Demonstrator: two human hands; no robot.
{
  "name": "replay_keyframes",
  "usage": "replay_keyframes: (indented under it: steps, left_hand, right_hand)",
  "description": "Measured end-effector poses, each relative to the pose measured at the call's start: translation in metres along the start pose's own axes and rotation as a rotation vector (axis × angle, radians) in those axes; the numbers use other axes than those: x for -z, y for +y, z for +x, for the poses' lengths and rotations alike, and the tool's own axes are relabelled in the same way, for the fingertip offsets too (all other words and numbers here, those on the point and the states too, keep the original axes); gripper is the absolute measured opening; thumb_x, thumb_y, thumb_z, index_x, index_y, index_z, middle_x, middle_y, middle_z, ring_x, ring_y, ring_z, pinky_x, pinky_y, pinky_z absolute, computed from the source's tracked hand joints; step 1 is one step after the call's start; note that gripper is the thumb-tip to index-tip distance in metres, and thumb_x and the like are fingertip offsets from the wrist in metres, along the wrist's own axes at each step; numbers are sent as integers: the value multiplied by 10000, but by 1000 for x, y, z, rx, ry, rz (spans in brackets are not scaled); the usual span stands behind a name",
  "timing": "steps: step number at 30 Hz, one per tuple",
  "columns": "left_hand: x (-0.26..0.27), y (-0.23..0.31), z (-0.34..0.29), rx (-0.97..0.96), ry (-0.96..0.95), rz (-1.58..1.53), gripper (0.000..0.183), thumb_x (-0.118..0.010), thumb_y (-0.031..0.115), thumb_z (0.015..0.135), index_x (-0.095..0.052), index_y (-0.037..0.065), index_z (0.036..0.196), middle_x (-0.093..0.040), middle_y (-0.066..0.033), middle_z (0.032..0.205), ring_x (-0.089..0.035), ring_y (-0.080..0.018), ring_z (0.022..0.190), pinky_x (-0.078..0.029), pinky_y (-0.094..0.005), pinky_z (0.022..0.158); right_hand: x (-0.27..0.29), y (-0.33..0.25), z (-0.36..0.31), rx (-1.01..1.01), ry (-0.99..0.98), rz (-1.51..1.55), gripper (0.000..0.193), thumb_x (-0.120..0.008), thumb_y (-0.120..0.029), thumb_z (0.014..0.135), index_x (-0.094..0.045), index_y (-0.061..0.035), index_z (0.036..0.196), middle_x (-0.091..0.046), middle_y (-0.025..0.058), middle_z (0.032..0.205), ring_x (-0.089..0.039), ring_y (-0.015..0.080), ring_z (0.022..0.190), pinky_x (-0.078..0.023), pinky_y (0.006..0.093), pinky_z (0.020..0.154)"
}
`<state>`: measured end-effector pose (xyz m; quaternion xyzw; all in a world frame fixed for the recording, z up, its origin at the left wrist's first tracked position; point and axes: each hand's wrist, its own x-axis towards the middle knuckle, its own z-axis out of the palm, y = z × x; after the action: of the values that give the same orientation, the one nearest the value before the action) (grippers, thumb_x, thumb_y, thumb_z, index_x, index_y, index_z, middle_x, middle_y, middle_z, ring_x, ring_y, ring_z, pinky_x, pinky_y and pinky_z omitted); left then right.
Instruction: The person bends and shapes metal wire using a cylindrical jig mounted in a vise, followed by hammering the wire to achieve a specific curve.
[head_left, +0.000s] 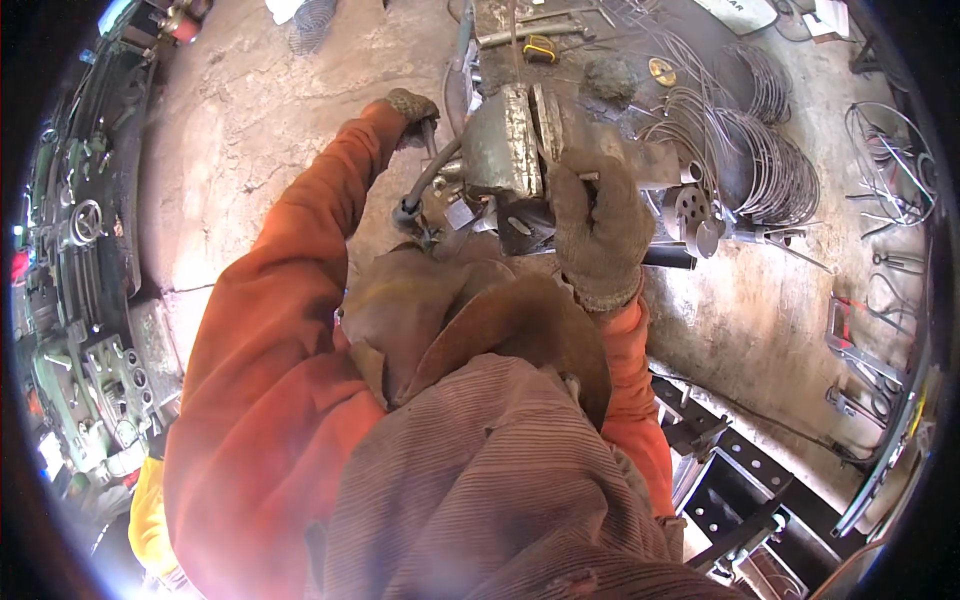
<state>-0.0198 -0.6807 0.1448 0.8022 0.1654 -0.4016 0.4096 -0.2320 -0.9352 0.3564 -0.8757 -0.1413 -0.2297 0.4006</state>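
A heavy metal bench vise stands in front of me, its two worn jaws upright with a narrow gap between them. My left hand, in a dirty work glove, is closed around the top of a metal bar at the vise's left side. My right hand, gloved as well, is up against the right side of the vise with its fingers curled in. A small metal end shows by those fingers; the rest of what they hold is hidden by the glove.
Several coils of wire lie right of the vise, near a round metal piece with holes. A yellow-and-black tape measure sits behind the vise. Green machinery lines the left edge. A black steel frame stands at lower right.
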Motion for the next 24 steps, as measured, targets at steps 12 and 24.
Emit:
replay_keyframes:
  steps: [12, 24]
  left_hand:
    - [-17, 11, 2, -93, 4, 123, 278, -701, 337, 879, -758, 66, 852, -719, -113, 755, -687, -260, 603, -551, -435, 533]
    - [1, 77, -223, -1136, 96, -523, 303, -620, 219, 1010, -659, -31, 1177, -623, -47, 872, -664, -164, 750, -587, -329, 675]
  right_hand:
    - [-3, 5, -5, -71, 51, -32, 181, -757, -89, 915, -678, -83, 1078, -687, 115, 834, -675, 284, 689, -517, 383, 604]
    - [-6, 1, -4, -10, 103, -63, 132, -753, -91, 914, -680, -92, 1025, -676, 112, 793, -676, 296, 659, -508, 394, 566]
